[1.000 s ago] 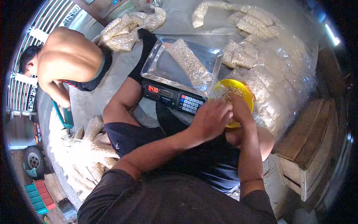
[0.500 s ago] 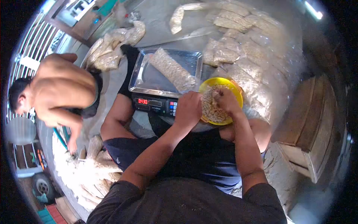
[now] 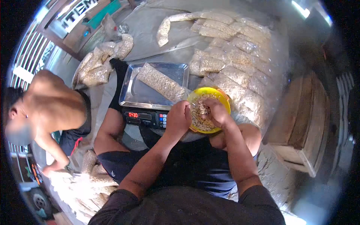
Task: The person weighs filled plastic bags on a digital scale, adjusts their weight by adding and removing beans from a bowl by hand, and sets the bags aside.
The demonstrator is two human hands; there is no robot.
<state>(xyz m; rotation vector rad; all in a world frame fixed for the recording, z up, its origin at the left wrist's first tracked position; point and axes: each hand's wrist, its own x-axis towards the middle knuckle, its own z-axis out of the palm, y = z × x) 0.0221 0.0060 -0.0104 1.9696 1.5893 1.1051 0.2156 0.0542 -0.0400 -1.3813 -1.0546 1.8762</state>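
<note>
the weighing tray (image 3: 129, 90) before me is polished metal, smooth and glossy. the scale housing (image 3: 150, 120) looks plastic. my basin (image 3: 217, 95) is smooth, shiny plastic; the kernels (image 3: 200, 123) inside look matt and rough. filled bags (image 3: 240, 75): clear, glossy plastic film, wrinkled. my shirt (image 3: 183, 206): matt cloth. my shorts (image 3: 165, 161): smooth cloth. box (image 3: 296, 152): matt wood.

Bag (image 3: 160, 81) on scale (image 3: 131, 92); bowl (image 3: 205, 90) right of scale; bag pile (image 3: 240, 73) beyond bowl; box (image 3: 287, 125) far right.
</note>
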